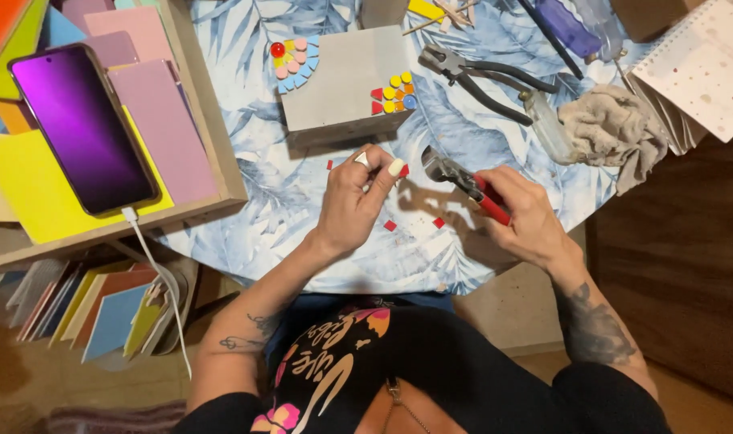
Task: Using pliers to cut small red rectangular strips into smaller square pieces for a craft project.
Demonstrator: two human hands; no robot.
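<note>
My left hand (357, 197) pinches a small red tile piece (403, 170) between thumb and fingers over the round table (246, 185). My right hand (521, 217) grips red-handled tile nippers (463, 181), whose metal jaws point left toward the red piece, a short gap away. Just beyond my hands lies a grey block (346, 80) with a fan of pink, blue and red tile bits at its left corner and a cluster of yellow, red, orange and blue bits at its right edge. Small red chips (390, 226) lie on the cloth below my hands.
A phone (83, 127) with a purple screen and a white cable rests on coloured tiles in a wooden tray (213, 153) at left. Black pliers (479, 76), a grey rag (611, 128) and a spiral notebook (700, 72) lie at the back right. Tiles stand stacked on the floor at left.
</note>
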